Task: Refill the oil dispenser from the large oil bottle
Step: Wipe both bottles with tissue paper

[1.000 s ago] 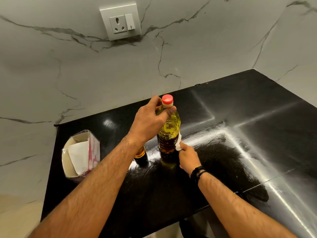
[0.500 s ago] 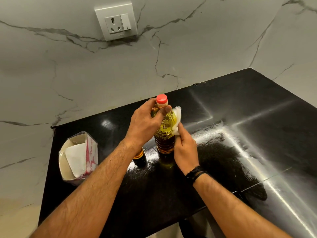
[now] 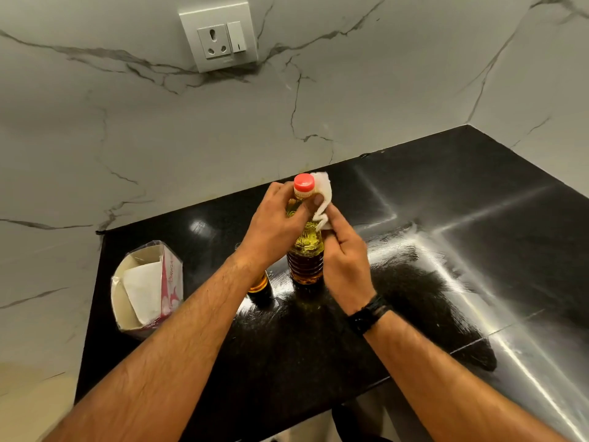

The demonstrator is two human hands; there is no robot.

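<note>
Standing upright in the left grip (image 3: 274, 224) clenched round its neck, large oil bottle (image 3: 305, 250), right grip (image 3: 344, 260) pinching tissue (image 3: 323, 199) alongside.

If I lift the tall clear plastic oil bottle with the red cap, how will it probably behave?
The tall clear plastic oil bottle looks mostly full, so probably heavy for its size. The right hand presses a white tissue against its neck, so it may be oily and slippery. Tall and narrow, it could tip if pushed high.

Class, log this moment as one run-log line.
left hand: grips oil bottle neck | right hand: holds tissue against it | red cap: on
</note>
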